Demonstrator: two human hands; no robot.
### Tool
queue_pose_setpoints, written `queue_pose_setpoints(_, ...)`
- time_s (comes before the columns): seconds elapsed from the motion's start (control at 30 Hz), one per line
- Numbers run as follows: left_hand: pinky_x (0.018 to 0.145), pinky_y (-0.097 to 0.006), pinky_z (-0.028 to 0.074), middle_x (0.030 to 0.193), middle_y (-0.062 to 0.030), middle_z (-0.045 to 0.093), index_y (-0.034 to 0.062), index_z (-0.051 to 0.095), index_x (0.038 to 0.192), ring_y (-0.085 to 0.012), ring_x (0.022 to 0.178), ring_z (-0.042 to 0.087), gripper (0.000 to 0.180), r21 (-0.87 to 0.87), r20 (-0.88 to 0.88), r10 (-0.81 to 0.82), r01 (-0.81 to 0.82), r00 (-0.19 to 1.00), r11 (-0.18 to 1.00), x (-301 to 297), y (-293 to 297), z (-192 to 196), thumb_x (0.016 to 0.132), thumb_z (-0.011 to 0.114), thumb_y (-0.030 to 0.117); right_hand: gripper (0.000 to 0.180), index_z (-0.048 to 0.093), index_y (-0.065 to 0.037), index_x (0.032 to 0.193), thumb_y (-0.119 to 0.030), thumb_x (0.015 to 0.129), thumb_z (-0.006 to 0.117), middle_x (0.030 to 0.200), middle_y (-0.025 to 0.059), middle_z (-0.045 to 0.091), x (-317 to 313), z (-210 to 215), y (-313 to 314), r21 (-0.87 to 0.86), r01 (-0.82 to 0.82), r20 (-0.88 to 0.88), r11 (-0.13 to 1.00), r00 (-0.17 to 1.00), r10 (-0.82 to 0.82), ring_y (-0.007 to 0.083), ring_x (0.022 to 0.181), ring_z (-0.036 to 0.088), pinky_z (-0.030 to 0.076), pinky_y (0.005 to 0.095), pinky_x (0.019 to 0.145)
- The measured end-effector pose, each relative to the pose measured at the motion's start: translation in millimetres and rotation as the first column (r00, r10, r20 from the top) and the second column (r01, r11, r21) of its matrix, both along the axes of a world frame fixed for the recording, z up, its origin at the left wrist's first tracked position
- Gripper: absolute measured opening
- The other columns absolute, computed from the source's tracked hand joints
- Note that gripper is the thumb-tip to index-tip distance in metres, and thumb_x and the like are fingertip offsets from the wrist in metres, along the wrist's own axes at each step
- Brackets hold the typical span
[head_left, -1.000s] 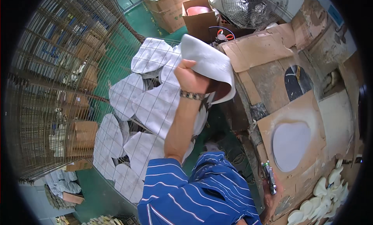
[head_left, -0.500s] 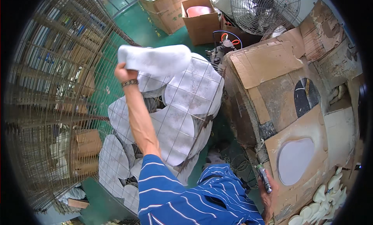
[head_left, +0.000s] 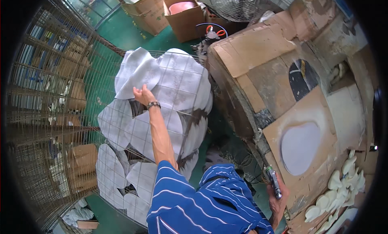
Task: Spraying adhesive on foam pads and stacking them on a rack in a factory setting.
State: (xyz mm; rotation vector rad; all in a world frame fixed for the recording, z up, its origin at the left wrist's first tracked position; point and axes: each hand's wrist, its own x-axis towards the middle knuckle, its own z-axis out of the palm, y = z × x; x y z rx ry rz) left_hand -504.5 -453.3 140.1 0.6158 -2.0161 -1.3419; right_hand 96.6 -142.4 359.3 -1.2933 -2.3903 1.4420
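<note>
Your left hand pinches the lower edge of a white foam sheet, which lies just above your fingers on the heap inside the wire cage. Far to the right, your right hand is closed around a spray gun beside the cardboard-covered bench.

A single head-worn fisheye looks steeply down over the person's chest. The left hand reaches far ahead; straight edges bend near the rim.
</note>
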Motion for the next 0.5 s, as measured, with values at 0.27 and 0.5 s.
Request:
queue_pose_setpoints(0.27,0.085,-0.049,0.052,0.11,-0.0268,0.07,-0.0072,0.063,0.109,-0.0428,0.096,0.068,0.051,0.032,0.268,0.146,-0.16,0.952,0.987,17,-15,-18,0.076,0.072,0.03,0.055,0.06,0.004,0.137,0.008,0.083,0.068,0.104,0.0122,0.071,106,-9,-7,-0.078,0.233,-0.035,0.969,0.971,-0.236,0.0147,0.087,0.062,0.051,0.0278,0.079)
queue_pose_setpoints(0.5,0.04,-0.038,0.045,0.07,-0.0144,0.068,-0.0047,0.066,0.08,-0.0251,0.049,0.062,0.032,0.5,0.456,0.078,-0.328,0.887,0.802,-8,-102,-18,0.085,0.073,0.026,0.055,0.06,0.004,0.137,0.009,0.083,0.066,0.11,0.0148,0.072,86,-23,-4,-0.06,0.167,0.068,0.984,0.984,-0.163,0.0172,0.094,0.064,0.052,0.0299,0.083)
